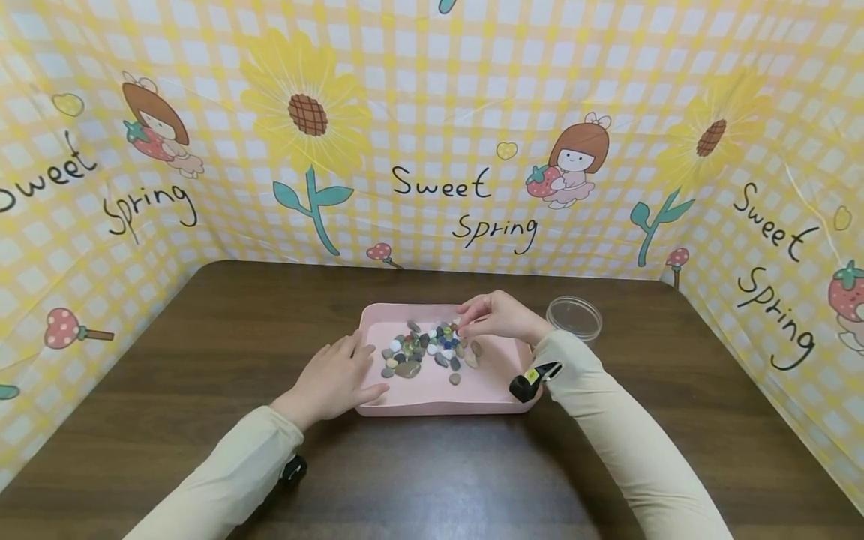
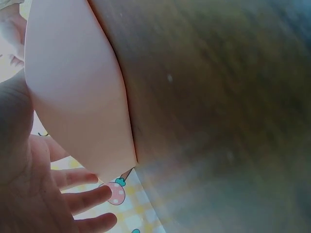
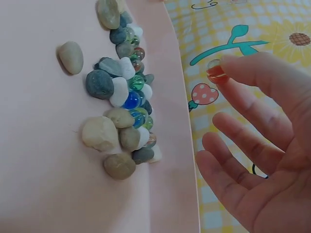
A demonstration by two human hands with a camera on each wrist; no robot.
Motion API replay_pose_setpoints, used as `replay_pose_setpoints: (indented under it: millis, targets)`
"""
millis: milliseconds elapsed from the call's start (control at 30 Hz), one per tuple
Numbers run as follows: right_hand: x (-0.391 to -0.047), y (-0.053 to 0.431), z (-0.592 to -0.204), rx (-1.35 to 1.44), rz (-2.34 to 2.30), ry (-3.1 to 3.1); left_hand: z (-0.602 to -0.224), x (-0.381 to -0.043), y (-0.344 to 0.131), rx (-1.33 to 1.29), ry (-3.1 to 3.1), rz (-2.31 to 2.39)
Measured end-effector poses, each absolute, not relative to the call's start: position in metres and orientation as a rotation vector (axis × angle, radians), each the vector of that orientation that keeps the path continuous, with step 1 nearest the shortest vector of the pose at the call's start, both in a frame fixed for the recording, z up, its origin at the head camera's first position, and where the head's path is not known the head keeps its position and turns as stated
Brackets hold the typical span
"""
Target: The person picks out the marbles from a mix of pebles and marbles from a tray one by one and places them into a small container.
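Observation:
A clear glass marble with an orange-red swirl (image 3: 216, 72) is pinched between the thumb and index finger of my right hand (image 1: 502, 316). The hand's other fingers are loosely bent. It hovers over the back right part of a pink tray (image 1: 493, 386). Below it in the tray lies a mixed heap of pebbles (image 1: 408, 369), white stones (image 3: 119, 91) and glass marbles, among them a blue marble (image 3: 131, 100) and a green marble (image 3: 137, 82). At the tray's left rim rests my left hand (image 1: 332, 379), its fingers spread and fairly straight, holding none of the stones.
A round clear dish (image 1: 574, 318) stands on the dark wooden table (image 1: 432, 472), behind the right wrist and just right of the tray. One pebble (image 1: 455, 379) lies apart at the heap's front. Yellow checked cloth (image 1: 432, 135) walls the table at the back and sides.

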State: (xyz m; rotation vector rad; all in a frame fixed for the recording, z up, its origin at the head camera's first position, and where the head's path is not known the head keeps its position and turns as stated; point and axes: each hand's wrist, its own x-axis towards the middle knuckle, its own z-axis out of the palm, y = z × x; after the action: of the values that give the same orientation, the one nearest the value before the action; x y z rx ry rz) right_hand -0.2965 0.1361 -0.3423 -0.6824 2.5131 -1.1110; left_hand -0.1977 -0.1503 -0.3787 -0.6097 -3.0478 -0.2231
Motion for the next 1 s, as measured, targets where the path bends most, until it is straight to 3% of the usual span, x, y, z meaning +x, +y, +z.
replay_pose_setpoints:
  millis: [1000]
  targets:
    - [-0.281, 0.162, -0.332, -0.688, -1.113, 2.569, -0.376, -0.196, -0.152, -0.645, -2.999, -0.055]
